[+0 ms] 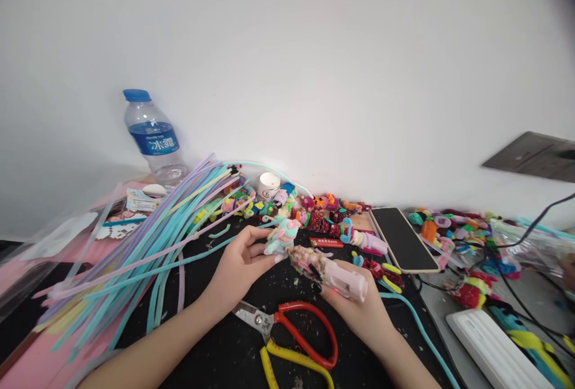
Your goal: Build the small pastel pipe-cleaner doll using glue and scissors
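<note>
My left hand point(245, 263) pinches a small pastel pipe-cleaner figure point(283, 236) in mint, pink and white. In my right hand point(353, 305) is a pale pink hot glue gun point(344, 280), its front part crusted with brownish residue. The gun's nozzle end is right beside the figure; whether they touch I cannot tell. A small red light glows on the gun near my fingers. Below both hands, scissors point(265, 320) with one red and one yellow handle lie spread on the black mat point(224, 365).
Pastel pipe cleaners point(148, 257) lie bundled at left near a water bottle point(153, 137). Colourful finished figures point(314, 218) line the wall, with a white paper cup point(269, 185). A phone point(404, 239), a white power strip point(494, 347) and black cables point(507, 281) are at right.
</note>
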`<move>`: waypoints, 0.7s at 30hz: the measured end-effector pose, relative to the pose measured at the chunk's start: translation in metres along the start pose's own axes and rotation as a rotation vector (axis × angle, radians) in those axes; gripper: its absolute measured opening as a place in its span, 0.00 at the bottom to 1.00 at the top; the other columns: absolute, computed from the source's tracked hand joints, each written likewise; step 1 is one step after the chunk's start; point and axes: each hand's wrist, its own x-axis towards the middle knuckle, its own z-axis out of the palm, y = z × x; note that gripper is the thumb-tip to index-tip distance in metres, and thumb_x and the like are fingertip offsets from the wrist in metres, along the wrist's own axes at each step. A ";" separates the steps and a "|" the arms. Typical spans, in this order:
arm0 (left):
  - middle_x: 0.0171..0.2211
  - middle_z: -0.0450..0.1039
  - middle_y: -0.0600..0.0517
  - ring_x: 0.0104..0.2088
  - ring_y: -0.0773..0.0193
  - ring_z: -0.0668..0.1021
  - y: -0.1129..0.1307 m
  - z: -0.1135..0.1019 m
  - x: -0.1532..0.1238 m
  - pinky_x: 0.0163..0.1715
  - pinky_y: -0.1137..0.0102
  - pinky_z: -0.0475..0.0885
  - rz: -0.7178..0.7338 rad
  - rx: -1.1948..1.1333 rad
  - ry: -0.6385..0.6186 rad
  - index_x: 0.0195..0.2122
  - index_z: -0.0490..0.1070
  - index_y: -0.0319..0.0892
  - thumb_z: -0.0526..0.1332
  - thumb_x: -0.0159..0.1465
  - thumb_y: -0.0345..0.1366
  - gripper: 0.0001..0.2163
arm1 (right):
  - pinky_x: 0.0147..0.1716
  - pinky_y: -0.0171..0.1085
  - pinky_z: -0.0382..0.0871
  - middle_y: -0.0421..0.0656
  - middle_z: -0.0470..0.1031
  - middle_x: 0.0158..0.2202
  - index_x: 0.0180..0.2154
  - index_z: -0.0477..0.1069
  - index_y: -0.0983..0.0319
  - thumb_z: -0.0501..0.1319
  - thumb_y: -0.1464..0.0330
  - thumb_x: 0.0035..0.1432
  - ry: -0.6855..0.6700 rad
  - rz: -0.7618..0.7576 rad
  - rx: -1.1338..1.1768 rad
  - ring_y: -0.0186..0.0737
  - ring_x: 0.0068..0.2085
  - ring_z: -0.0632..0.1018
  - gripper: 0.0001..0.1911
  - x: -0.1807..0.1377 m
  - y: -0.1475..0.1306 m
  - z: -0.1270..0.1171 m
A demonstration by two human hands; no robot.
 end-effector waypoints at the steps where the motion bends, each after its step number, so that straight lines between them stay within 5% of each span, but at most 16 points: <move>1: 0.40 0.75 0.52 0.41 0.63 0.78 -0.001 0.000 0.000 0.44 0.68 0.72 -0.001 -0.002 -0.003 0.38 0.67 0.42 0.68 0.51 0.29 0.15 | 0.22 0.32 0.63 0.38 0.65 0.21 0.24 0.64 0.61 0.60 0.67 0.52 -0.011 0.001 -0.010 0.34 0.23 0.67 0.08 0.001 -0.002 0.000; 21: 0.40 0.76 0.50 0.41 0.61 0.78 0.001 0.001 -0.002 0.43 0.67 0.72 -0.032 0.026 -0.028 0.38 0.67 0.41 0.67 0.51 0.29 0.14 | 0.19 0.31 0.57 0.35 0.59 0.19 0.22 0.57 0.60 0.59 0.68 0.52 -0.007 -0.059 -0.130 0.31 0.20 0.63 0.12 0.005 -0.012 0.000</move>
